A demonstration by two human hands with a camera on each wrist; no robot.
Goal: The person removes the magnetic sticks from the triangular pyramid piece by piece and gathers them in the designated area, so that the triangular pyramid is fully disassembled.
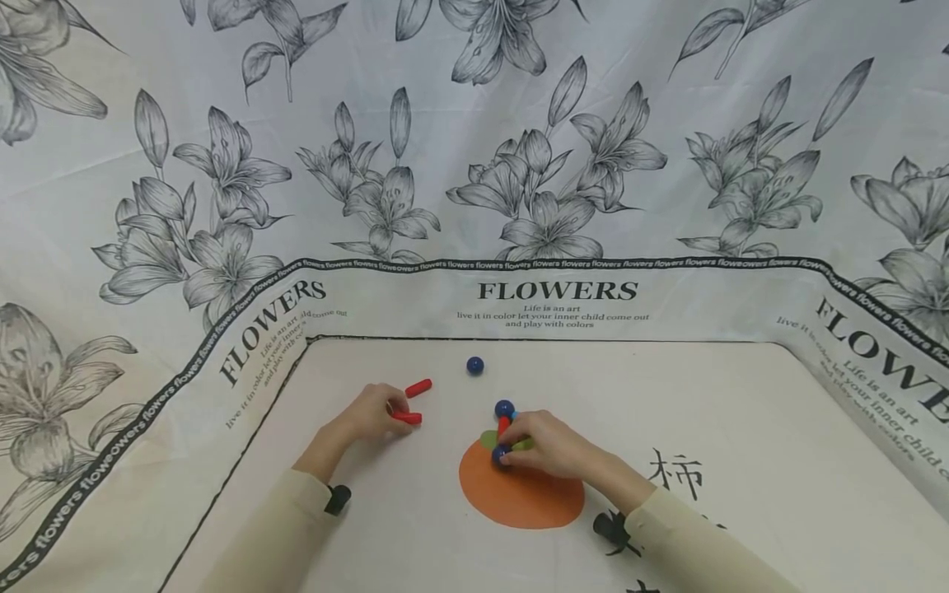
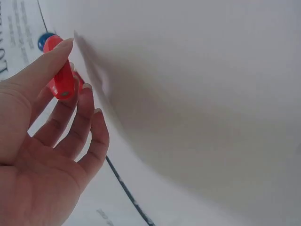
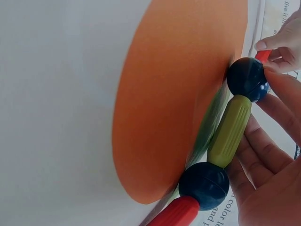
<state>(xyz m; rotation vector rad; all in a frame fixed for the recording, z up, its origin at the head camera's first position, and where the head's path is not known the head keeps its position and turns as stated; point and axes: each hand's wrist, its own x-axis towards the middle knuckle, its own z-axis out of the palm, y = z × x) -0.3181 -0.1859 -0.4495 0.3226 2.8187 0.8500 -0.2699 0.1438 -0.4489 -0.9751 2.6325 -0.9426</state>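
Head view shows us, nearest, cream cloth sleeves (image 1: 270, 539), softly creased, with small black devices (image 1: 338, 500) at the wrists. Past them the hands work apart from each other over a smooth white tablecloth (image 1: 801, 428) with black brushed characters (image 1: 676, 473). The right hand (image 1: 549, 443) pinches a glossy blue ball (image 3: 247, 79) between thumb and fingers, above the flat, matt orange persimmon shape (image 1: 519, 498). From the right wrist, we see a ribbed yellow-green rod (image 3: 229, 131) run from that ball to a second blue ball (image 3: 203, 186), which meets a red rod (image 3: 175, 214). The left hand (image 1: 374, 412), off to the left, has thumb and fingers clamped on a rounded, shiny red stick (image 2: 60, 73). Just beyond its fingers we find a loose red bar (image 1: 418, 388) on the cloth; farther off sits a lone blue sphere (image 1: 475, 366). Behind everything, we face a lightly rippled white fabric backdrop (image 1: 415, 49) with finely shaded grey lilies and black lettering (image 1: 558, 291).
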